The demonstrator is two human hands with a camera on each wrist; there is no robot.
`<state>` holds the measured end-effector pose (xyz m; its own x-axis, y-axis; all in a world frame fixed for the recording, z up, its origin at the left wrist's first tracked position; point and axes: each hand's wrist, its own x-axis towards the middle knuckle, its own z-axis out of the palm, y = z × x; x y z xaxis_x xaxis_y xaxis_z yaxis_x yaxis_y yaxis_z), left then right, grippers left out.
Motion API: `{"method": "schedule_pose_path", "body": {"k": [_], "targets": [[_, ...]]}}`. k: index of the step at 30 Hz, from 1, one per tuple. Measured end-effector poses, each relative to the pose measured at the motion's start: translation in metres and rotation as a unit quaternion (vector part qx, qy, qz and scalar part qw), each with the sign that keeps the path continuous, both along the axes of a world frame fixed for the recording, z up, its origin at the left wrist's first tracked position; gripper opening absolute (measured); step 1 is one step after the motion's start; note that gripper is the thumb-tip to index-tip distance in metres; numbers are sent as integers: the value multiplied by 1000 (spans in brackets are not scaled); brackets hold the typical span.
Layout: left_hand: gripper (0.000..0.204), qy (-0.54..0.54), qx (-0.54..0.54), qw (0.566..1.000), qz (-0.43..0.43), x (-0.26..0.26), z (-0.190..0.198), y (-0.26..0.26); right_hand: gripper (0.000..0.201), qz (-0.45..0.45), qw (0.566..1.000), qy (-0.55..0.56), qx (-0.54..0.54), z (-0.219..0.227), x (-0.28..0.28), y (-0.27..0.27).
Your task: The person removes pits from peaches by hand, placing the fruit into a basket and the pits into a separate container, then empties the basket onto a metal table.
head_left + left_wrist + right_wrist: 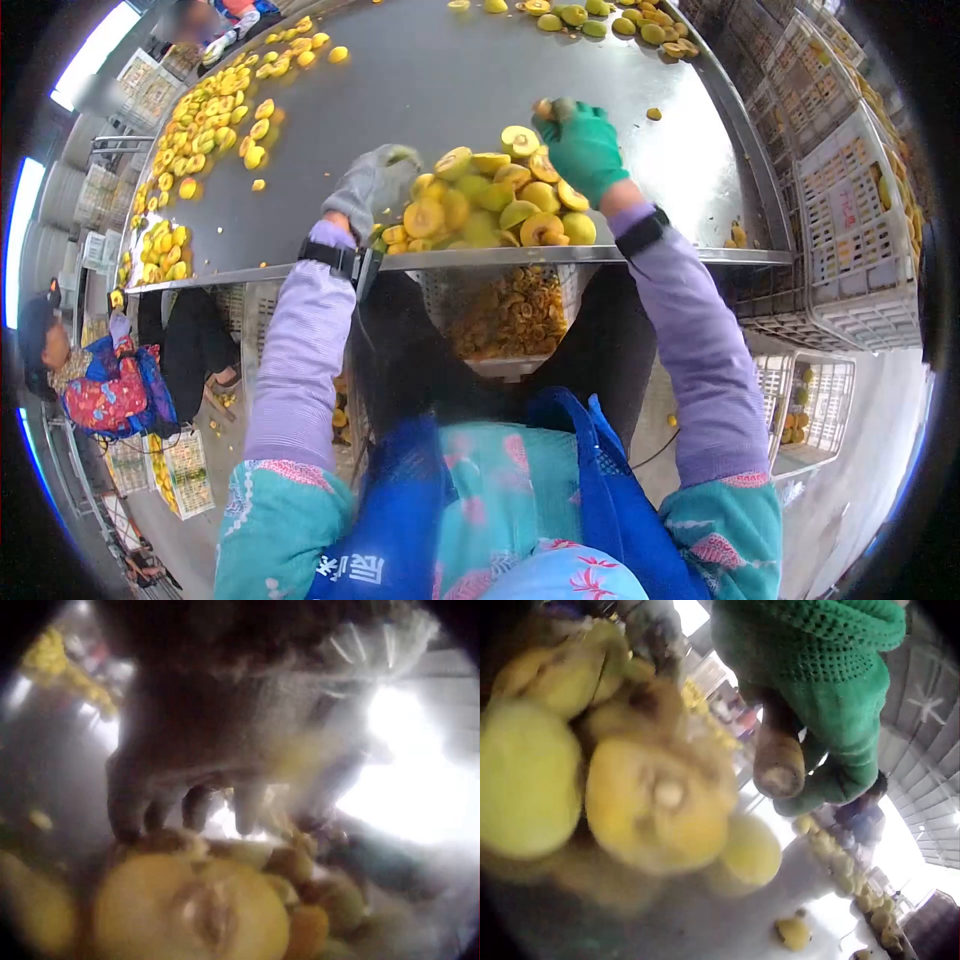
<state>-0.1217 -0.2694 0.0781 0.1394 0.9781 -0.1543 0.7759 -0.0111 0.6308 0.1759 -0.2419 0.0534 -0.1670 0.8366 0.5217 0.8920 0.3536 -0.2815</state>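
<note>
A heap of halved yellow-green stone fruit (490, 200), their cut faces showing, lies at the near edge of the metal table. My left hand (372, 188), in a grey glove, is at the heap's left side. In the left wrist view its fingers (196, 808) hang spread and loose above a large fruit half (191, 907). The green-gloved right hand (585, 150) is over the heap's far right side, gripping a wooden-handled tool (778, 769). The round butt of the handle shows in the right wrist view; its working end is hidden.
More fruit halves (210, 120) spread along the table's left side, and greenish fruit (590, 20) lies at the far edge. Below the near rim a crate (430, 290) holds brownish scraps. Stacked crates (850, 210) stand right; a seated person (110, 370) is at left.
</note>
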Motion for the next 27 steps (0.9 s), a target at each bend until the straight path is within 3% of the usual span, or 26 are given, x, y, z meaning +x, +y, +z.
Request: {"method": "schedule_pose_path", "body": {"k": [1,4,6,7,8,9,10,12,13,14,16,17,18,19,21,23,25,27], "targets": [[39,15,-61,997,44,-1,17,-14,27,13,999,38,-26,6,1,-8],[47,166,-3,983,-76,-10,-29,-18,28,51,975,181,-120,12,-6,-54],[53,144,32,988,-36,18,-12,-35,28,78,924,316,-200,1,-29,-94],[55,147,20,988,-42,25,-3,-37,27,108,976,174,-79,-28,-35,-107],[56,152,7,987,-48,27,1,-39,27,133,990,25,43,-53,-41,-120],[52,148,28,988,-24,25,-2,-38,24,128,969,197,-78,-33,-50,-143],[49,36,29,999,3,23,-1,-43,21,118,904,361,-194,-12,-62,-161],[45,-184,28,981,58,19,4,-61,24,106,925,340,-136,-17,-78,-172],[40,-327,26,943,55,23,-1,-75,24,115,932,325,-114,-18,-84,-177],[38,-260,141,955,-31,25,-3,-86,24,126,938,308,-92,-18,-90,-179],[34,-110,360,905,-198,30,-5,-105,20,144,962,233,-21,-26,-98,-179],[28,-240,249,929,-130,34,-19,-112,19,157,964,216,-23,-29,-100,-182],[22,-379,153,912,-41,38,-29,-119,18,182,968,174,-6,-30,-98,-184],[20,-336,165,927,-20,38,-34,-123,19,208,969,133,12,-31,-97,-187],[20,-110,268,956,-53,37,-34,-125,24,222,962,159,18,-33,-97,-191],[21,-244,190,951,-21,46,-33,-122,28,215,960,173,42,-32,-97,-192],[28,-254,177,951,-13,49,-33,-119,31,195,962,175,76,-29,-96,-193],[28,-145,234,961,-26,48,-32,-118,29,191,966,174,11,-34,-98,-194]]}}
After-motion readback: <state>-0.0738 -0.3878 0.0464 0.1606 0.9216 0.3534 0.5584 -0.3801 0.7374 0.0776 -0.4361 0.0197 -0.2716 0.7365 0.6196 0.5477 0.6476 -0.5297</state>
